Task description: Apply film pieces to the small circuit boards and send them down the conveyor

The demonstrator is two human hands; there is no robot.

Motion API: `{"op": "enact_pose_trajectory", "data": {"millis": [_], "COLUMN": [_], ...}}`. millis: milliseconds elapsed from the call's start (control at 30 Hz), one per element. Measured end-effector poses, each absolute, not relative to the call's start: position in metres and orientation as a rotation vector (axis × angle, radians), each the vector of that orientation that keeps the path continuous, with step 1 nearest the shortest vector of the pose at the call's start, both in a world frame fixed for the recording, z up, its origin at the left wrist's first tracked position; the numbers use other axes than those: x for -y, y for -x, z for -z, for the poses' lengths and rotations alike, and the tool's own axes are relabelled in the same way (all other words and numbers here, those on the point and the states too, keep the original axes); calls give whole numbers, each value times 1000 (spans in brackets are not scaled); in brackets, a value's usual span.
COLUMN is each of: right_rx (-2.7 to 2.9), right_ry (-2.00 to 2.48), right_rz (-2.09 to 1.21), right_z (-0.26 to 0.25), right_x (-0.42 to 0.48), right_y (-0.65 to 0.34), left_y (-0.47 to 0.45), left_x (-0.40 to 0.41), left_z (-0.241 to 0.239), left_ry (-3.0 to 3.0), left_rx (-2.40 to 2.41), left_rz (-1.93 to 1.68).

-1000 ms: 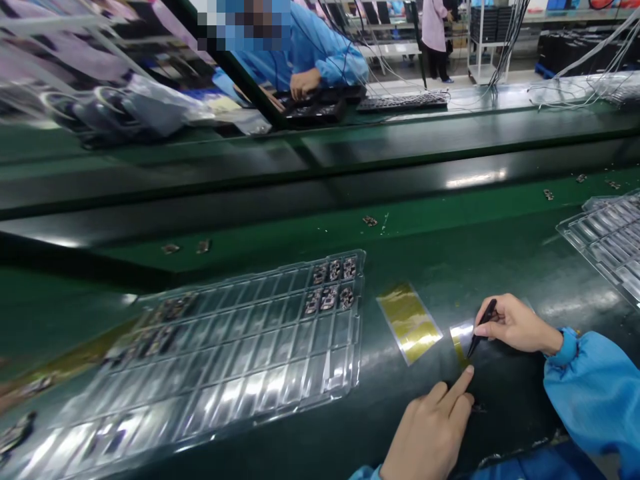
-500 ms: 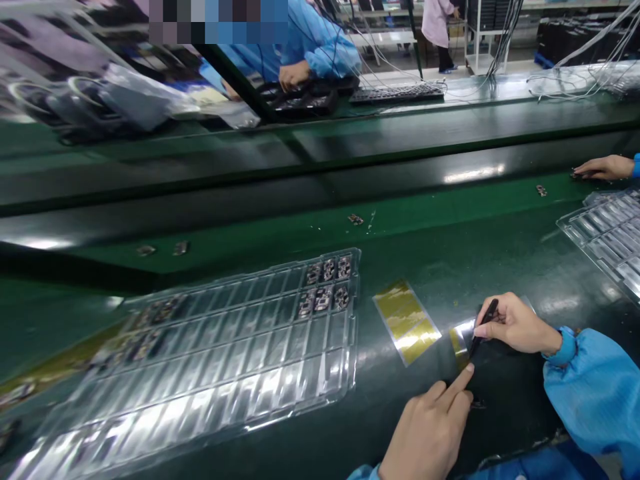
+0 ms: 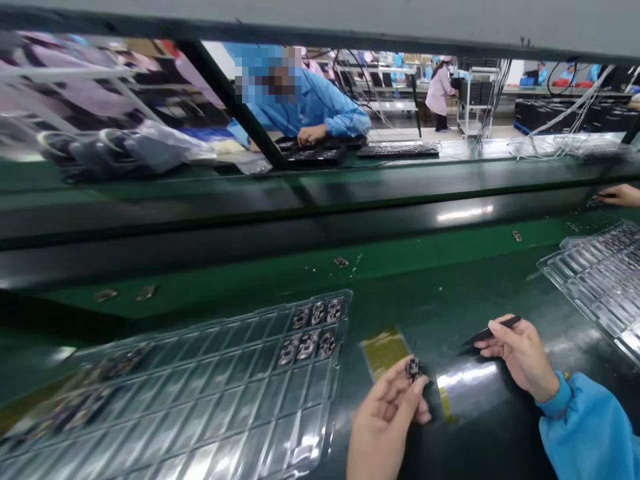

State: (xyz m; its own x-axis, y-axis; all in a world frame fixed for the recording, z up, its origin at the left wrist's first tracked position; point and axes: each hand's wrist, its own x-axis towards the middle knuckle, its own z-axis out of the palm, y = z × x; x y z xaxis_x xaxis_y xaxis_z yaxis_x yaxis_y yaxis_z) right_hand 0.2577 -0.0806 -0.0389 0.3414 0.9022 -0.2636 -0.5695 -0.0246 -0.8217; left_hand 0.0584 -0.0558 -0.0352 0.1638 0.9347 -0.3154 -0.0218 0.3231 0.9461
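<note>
Between the thumb and fingers of my left hand (image 3: 387, 417) is a small circuit board (image 3: 413, 369), held up over the bench. My right hand (image 3: 525, 353) grips black tweezers (image 3: 493, 331), whose tips point left and touch nothing that I can see. Behind my left hand lies a sheet of yellow tape (image 3: 384, 353), partly covered by my fingers. A clear strip with a yellow tape piece (image 3: 445, 399) lies between my two hands. To the left spreads a clear plastic tray (image 3: 210, 400), with several circuit boards (image 3: 307, 343) in its right-hand slots and more at its blurred left end.
Another clear tray (image 3: 590, 287) sits at the right, near a co-worker's hand (image 3: 620, 195). Loose boards (image 3: 341, 262) lie along the green strip at the back. Across the raised ledge, a person in blue (image 3: 325, 107) works over black trays (image 3: 317, 152).
My left hand has come up and left from the tape strip and now holds a circuit board. My right hand has drawn back, its tweezers turned nearly level. The view has tilted upward.
</note>
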Motion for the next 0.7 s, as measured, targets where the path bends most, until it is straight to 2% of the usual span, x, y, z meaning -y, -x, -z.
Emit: {"op": "enact_pose_trajectory", "data": {"millis": [167,700], "right_rx": [359,517], "right_ry": [1016,1158], "right_rz": [-1124,-976], "right_z": [35,54], "right_x": [86,85], "right_y": [-235,-204], "left_y": [-85,-91], "left_x": [46,48], "left_z": [38,52], "left_ry": [-714,-668], "left_rx": [-1080,-1021], "left_rz": [-797,-838]}}
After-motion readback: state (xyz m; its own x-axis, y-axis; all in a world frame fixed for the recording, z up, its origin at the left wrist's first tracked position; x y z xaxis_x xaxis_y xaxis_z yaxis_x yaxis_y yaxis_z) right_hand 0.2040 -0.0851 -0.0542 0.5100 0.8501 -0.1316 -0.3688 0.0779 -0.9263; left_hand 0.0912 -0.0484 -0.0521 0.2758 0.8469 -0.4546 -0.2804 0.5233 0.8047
